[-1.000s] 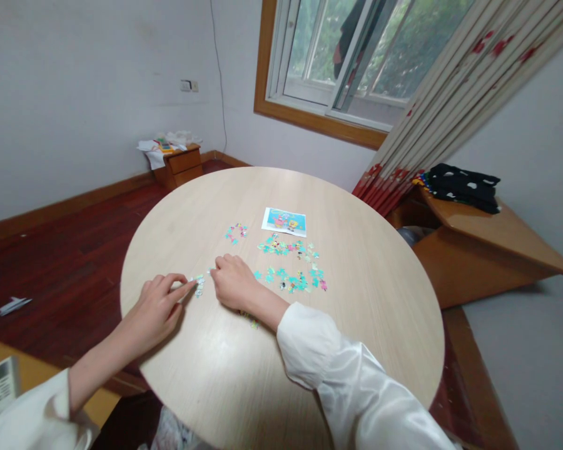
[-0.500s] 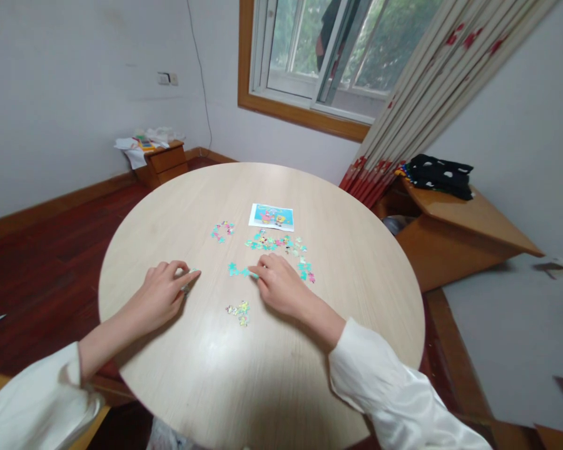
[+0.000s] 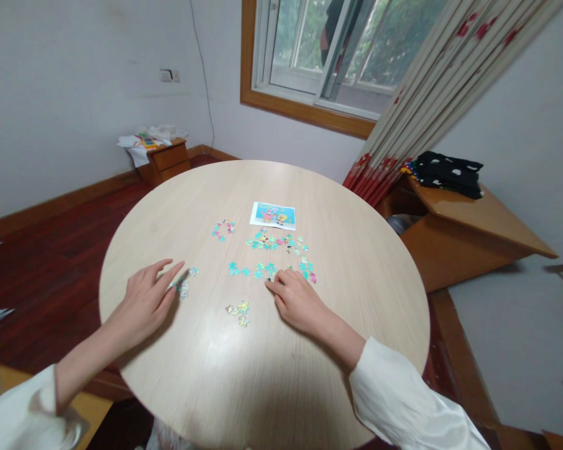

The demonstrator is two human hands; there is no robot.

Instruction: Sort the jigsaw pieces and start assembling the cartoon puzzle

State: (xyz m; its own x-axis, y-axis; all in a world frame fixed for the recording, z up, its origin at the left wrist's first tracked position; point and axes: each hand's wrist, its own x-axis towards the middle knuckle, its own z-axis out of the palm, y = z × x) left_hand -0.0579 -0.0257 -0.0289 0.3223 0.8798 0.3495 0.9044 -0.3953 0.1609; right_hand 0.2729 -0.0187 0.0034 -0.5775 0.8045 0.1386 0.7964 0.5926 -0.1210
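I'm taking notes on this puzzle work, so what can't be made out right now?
In the head view:
- Whether the bare right hand pinches a piece: its own fingers hide the grip.
- Part of the row of small, knobbed turquoise puzzle pieces: that hand covers it.
- Whether the bare left hand touches the pale puzzle pieces: its fingers block the contact.
- Lettering on the rectangular, white-bordered blue picture: too small.

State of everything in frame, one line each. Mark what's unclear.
Puzzle pieces: in separate clusters on the table.
Picture card: lying on the table, picture side up.
Left hand: index finger extended, at the leftmost pieces; grip unclear.
Right hand: curled, at the pieces; grip unclear.
Curtain: gathered.
Drawers: shut.
Black cloth: looks folded.
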